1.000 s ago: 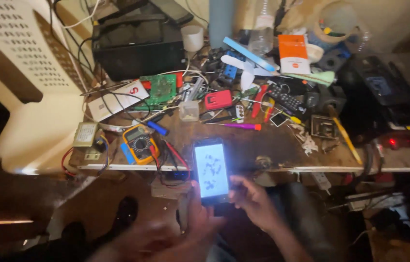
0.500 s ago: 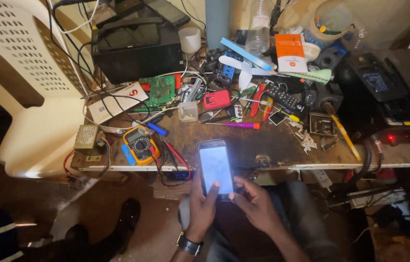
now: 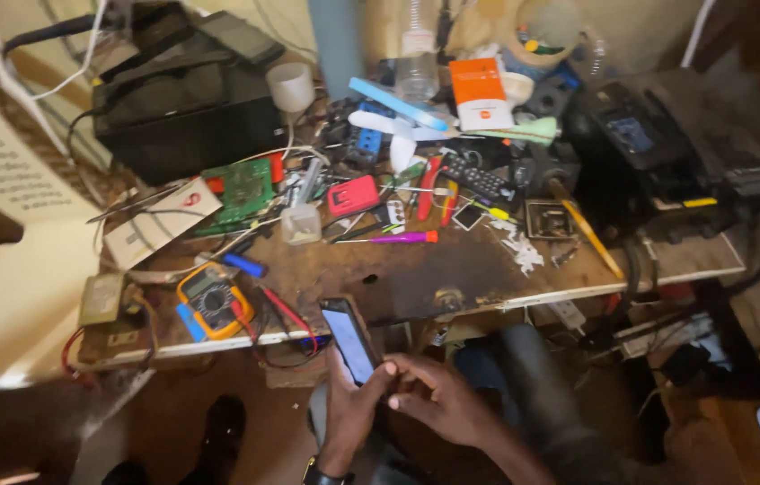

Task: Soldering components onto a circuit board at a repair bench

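Note:
My left hand (image 3: 350,406) grips a smartphone (image 3: 349,339) from below, its lit screen tilted up and to the right, just in front of the workbench's front edge (image 3: 488,304). A watch sits on that wrist. My right hand (image 3: 438,400) lies beside the phone on its right, fingers bent toward the phone's lower edge; whether they touch it I cannot tell. Both hands are held over my lap, below the bench top.
The wooden bench is crowded: a yellow multimeter (image 3: 209,298) with red leads, a green circuit board (image 3: 241,187), a red box (image 3: 352,194), screwdrivers, a remote (image 3: 481,180), an orange-and-white box (image 3: 481,92), a black case (image 3: 184,108) and black equipment (image 3: 667,153). A white plastic chair (image 3: 12,269) stands left.
The phone has sunk lower and turned edge-on to the right. My right hand has come off its side and now sits lower right of it. The view has shifted slightly.

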